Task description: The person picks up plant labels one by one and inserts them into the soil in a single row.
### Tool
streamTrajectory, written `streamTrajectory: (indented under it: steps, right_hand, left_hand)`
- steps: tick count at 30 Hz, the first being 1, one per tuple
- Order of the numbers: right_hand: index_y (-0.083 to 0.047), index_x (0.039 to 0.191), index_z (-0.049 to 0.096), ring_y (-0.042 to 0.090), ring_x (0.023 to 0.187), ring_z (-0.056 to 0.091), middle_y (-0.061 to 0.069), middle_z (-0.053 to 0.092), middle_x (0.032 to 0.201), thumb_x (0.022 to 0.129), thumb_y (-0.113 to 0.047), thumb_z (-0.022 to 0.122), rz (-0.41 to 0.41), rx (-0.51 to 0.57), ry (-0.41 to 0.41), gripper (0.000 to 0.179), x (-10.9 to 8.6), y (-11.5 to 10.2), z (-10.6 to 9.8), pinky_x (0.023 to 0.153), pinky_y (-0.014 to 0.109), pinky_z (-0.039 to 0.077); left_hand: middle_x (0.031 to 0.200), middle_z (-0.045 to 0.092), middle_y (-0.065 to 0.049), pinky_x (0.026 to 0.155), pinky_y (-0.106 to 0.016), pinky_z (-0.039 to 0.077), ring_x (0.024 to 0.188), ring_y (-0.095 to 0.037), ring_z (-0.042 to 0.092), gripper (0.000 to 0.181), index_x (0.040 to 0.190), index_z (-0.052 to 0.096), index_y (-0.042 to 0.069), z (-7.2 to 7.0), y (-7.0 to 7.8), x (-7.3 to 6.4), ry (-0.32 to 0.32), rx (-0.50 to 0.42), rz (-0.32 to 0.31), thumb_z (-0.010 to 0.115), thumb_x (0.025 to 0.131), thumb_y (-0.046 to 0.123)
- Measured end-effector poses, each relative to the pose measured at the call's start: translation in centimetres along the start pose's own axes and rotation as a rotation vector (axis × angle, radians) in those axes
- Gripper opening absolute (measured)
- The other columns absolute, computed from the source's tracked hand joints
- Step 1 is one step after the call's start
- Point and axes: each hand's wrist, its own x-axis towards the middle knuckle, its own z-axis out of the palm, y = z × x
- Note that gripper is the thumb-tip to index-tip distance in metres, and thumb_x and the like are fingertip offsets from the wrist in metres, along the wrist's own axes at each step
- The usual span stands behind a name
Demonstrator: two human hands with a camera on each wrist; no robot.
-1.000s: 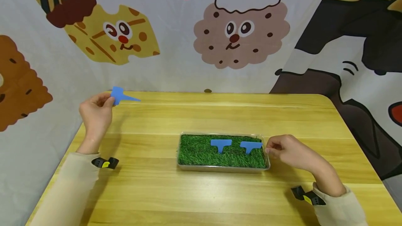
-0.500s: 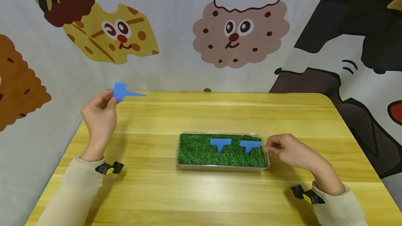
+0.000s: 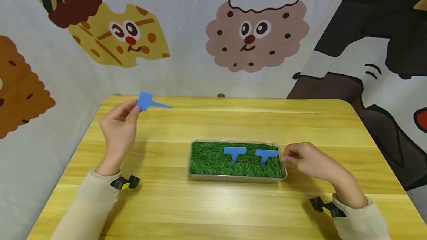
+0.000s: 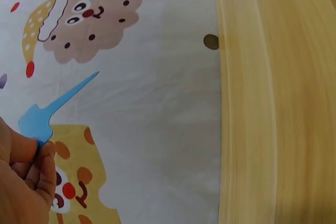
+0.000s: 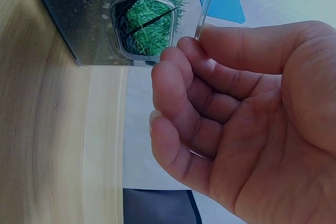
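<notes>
Left hand (image 3: 118, 127) raised at far left, forearm upright, thumb and fingers pinched together. Right hand (image 3: 308, 160) low at near right, fingers loosely curled, forearm angled back toward the near edge.

The head camera looks forward and down across the table (image 3: 213, 203) at both hands. Each wrist camera sits close behind its hand; the right one shares the grass tray (image 5: 79, 30) (image 3: 237, 179).
</notes>
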Motion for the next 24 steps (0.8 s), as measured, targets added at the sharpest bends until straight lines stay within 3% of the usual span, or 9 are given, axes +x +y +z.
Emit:
streamTrajectory:
  steps: [11, 16, 24]
  right_hand:
    - [-0.012, 0.090, 0.071, 0.011, 0.060, 0.046, -0.001, 0.057, 0.073, 0.104, -0.011, 0.065, -0.003, -0.003, 0.004, 0.015, -0.1, 0.0, 0.2, 0.054, 0.029, 0.039]
    - [-0.011, 0.089, 0.071, 0.011, 0.060, 0.047, -0.001, 0.057, 0.073, 0.104, -0.009, 0.065, 0.005, -0.005, 0.004, 0.016, -0.1, 0.1, 0.1, 0.054, 0.029, 0.040]
    - [-0.011, 0.088, 0.070, 0.011, 0.060, 0.047, -0.001, 0.057, 0.072, 0.103, -0.008, 0.065, -0.002, -0.004, 0.002, 0.016, 0.0, 0.2, 0.1, 0.053, 0.028, 0.040]
  left_hand:
    - [0.098, 0.077, -0.004, 0.077, -0.019, 0.054, 0.085, -0.008, 0.070, 0.021, 0.110, 0.077, -0.011, 1.5, 0.6, -1.3, -0.090, -0.093, 0.124, 0.072, 0.090, -0.016]
    - [0.100, 0.078, -0.002, 0.076, -0.019, 0.055, 0.086, -0.008, 0.071, 0.023, 0.108, 0.077, -0.012, 2.0, 0.9, -1.6, -0.119, -0.147, 0.173, 0.071, 0.088, -0.020]
    - [0.102, 0.078, -0.005, 0.080, -0.022, 0.057, 0.088, -0.011, 0.072, 0.024, 0.107, 0.076, -0.013, 2.4, 1.8, -2.3, -0.167, -0.214, 0.173, 0.070, 0.087, -0.023]
